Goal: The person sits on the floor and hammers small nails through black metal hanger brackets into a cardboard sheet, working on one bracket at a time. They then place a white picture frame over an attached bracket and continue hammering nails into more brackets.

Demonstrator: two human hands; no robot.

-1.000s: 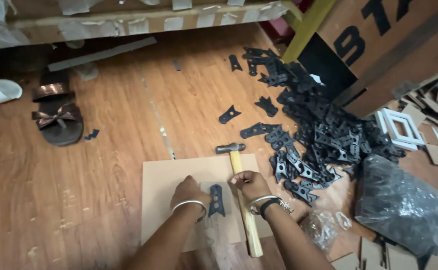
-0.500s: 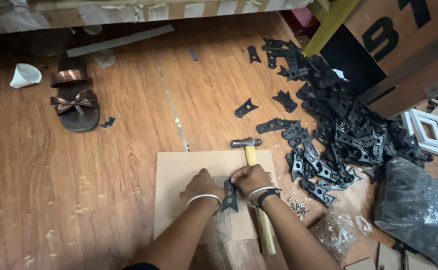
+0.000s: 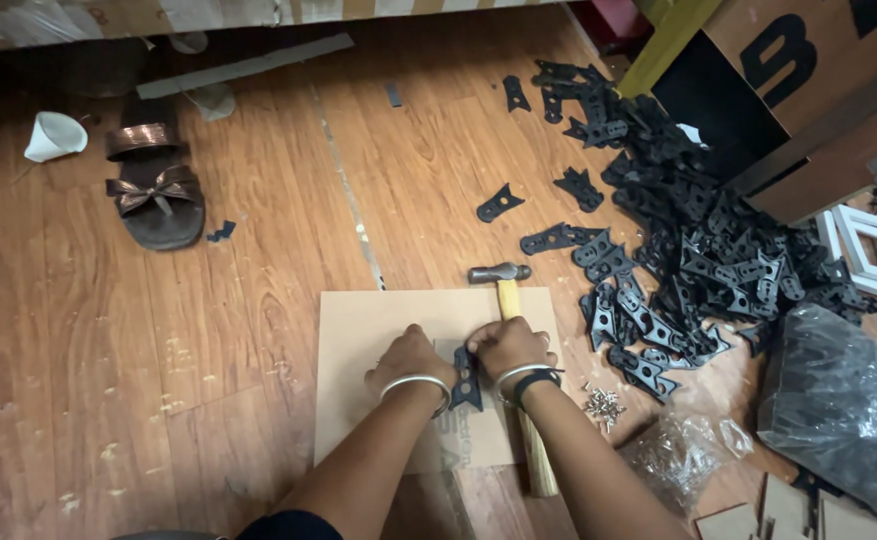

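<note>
A small black metal bracket (image 3: 465,378) is gripped from both sides at lower centre of the frame, over a cardboard sheet (image 3: 378,330) laid on the wooden floor (image 3: 108,350). The left hand (image 3: 410,358) is closed on its left edge, the right hand (image 3: 508,345) on its right edge. A hammer (image 3: 511,330) lies just under the right hand. A heap of similar black brackets (image 3: 698,240) is seen at right, small screws (image 3: 603,403) below it, a sandal (image 3: 153,190) at upper left.
</note>
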